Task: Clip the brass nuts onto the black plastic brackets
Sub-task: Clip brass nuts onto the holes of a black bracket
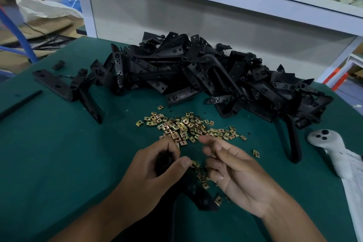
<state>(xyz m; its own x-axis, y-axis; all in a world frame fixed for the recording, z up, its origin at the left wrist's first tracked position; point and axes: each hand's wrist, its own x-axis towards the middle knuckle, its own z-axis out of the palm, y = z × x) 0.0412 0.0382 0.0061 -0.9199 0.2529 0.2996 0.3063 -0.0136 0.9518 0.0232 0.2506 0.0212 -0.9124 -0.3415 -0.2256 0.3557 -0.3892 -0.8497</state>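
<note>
My left hand grips a black plastic bracket, whose lower arm sticks out below the hand. Its thumb presses a brass nut at the bracket's edge. My right hand is palm up beside it and pinches a brass nut between thumb and forefinger. A few more nuts lie by its curled fingers. A scattered heap of loose brass nuts lies just beyond both hands. Behind that rises a big pile of black brackets.
The green table mat carries two separate brackets at the left and a thin black rod. A white handheld controller and printed paper lie at the right. A white shelf frame stands behind the pile.
</note>
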